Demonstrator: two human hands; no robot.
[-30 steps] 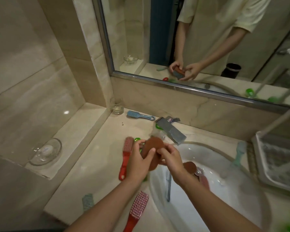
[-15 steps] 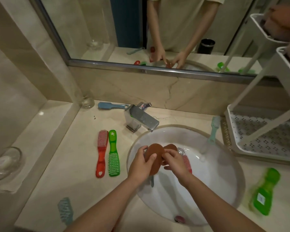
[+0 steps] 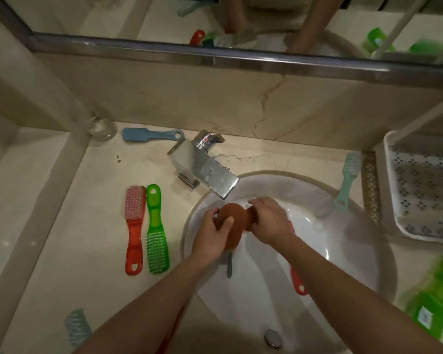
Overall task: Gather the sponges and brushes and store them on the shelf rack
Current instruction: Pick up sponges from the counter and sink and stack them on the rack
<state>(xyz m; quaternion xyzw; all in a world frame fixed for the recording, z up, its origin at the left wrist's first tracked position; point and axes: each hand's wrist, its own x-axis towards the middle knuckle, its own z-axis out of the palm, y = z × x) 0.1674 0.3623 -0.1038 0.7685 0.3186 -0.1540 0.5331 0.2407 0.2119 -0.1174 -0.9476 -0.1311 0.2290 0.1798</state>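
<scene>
Over the white sink basin (image 3: pixel 356 264), my left hand (image 3: pixel 211 235) grips a brown oval sponge (image 3: pixel 234 223). My right hand (image 3: pixel 269 222) closes on a second brown sponge (image 3: pixel 252 215) just behind it, mostly hidden by the fingers. A red brush (image 3: pixel 134 228) and a green brush (image 3: pixel 156 229) lie side by side left of the basin. A blue brush (image 3: pixel 149 135) lies by the wall, a mint brush (image 3: pixel 348 180) on the basin's right rim, a red brush (image 3: pixel 297 279) inside the basin under my right arm. The white shelf rack (image 3: pixel 391 200) stands at the right.
A chrome faucet (image 3: pixel 205 169) juts over the basin just behind my hands. A glass (image 3: pixel 102 127) stands in the back left corner. A green brush (image 3: pixel 435 295) lies at the right, a pale blue brush (image 3: pixel 77 325) near the counter's front edge. A mirror (image 3: pixel 215 21) spans the wall.
The view has tilted down and closer to the sink. My hands have stayed over the basin; the right hand now closes around the second sponge behind the first.
</scene>
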